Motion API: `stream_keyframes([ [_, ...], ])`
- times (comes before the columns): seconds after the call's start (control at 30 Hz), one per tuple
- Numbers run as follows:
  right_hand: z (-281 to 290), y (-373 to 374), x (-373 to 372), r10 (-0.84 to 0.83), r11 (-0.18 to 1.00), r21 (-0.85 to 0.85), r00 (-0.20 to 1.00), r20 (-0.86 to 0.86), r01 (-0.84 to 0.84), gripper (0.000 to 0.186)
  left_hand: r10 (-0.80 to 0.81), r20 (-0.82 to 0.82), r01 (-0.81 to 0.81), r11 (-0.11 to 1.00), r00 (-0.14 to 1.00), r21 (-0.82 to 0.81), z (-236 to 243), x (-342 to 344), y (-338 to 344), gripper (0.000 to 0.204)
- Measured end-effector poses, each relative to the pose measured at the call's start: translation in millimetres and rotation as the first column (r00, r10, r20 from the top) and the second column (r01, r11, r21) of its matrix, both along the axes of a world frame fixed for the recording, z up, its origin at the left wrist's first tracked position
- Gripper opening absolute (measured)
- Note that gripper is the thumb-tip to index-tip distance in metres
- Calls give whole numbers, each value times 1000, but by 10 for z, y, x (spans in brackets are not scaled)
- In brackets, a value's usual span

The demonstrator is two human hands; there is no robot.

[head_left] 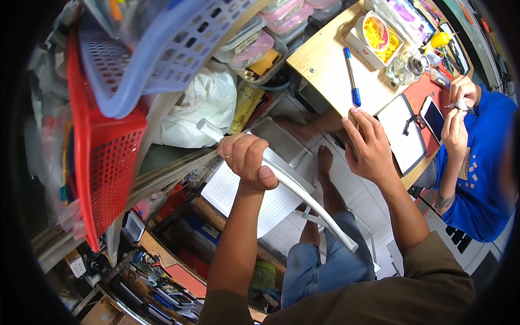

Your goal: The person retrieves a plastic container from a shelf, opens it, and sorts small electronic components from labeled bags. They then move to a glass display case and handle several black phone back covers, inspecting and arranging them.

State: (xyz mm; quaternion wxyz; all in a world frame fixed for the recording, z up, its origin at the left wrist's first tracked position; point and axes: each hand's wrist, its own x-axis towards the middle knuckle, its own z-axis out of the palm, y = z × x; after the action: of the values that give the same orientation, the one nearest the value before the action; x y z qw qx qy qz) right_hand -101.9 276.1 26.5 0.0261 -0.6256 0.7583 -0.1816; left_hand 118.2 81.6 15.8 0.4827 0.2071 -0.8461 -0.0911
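My left hand (246, 157) is closed round the white metal tube of a folding chair (311, 197). The tube slants across my view, one capped end beyond my fist and the other above my knees. Beneath it shows the chair's white perforated panel (230, 195). My right hand (374, 146) is open, its fingers stretched out and resting at the near corner of the wooden table (322, 62). Just beyond those fingertips lies a blue pen (352, 78). A clipboard with white paper (400, 135) is to the right of that hand.
At the right, a co-worker in blue (482, 168) pinches a small white thing. A phone (433, 119), keys, a glass jar (403, 69) and a box of yellow strips (379, 40) lie on the table. Red (108, 179) and blue baskets, and a white bag (200, 108), crowd the left.
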Motion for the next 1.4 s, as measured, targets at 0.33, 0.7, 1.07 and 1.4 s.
stream_keyframes([
  [0.33,-6,3,-12,-21,999,38,1000,-2,21,71,7,24,-7,1000,1000,12,-6,22,3,53],
  [0.7,-6,0,-32,-23,998,-58,995,94,29,68,24,63,-23,999,998,-24,-27,28,-15,58],
  [1.07,75,-1201,140,179,840,-485,718,672,245,48,-12,48,13,1000,999,-6,-18,25,-27,57],
  [1.4,10,-2324,-312,-45,720,-131,234,971,681,52,-43,135,46,999,990,-14,-20,131,-64,54],
])
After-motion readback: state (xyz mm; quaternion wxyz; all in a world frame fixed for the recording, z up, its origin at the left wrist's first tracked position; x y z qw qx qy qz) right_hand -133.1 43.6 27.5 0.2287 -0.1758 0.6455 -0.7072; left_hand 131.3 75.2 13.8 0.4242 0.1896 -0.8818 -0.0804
